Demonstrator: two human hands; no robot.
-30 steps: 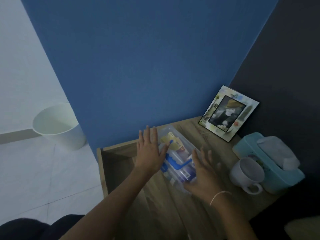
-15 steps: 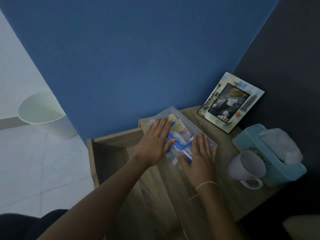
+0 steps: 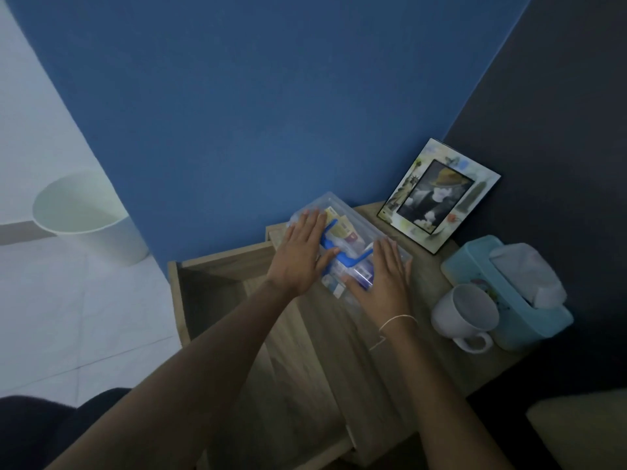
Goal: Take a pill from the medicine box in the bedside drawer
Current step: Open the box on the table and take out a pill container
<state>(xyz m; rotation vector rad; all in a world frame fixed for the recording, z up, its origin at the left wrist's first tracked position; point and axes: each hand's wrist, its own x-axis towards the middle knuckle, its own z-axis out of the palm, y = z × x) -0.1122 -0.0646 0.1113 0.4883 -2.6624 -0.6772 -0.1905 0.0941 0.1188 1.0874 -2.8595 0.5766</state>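
Clear plastic box [image 3: 353, 228] sits on the desk [image 3: 424, 283], left hand [image 3: 300, 256] and right hand [image 3: 383, 283] flat on its lid (fingers together, gripping nothing).

Perhaps labels, none legible.

Clear glossy plastic medicine box [image 3: 353, 220] on matt wood-grain bedside table [image 3: 434, 286], beside a smooth white ceramic mug [image 3: 466, 315].
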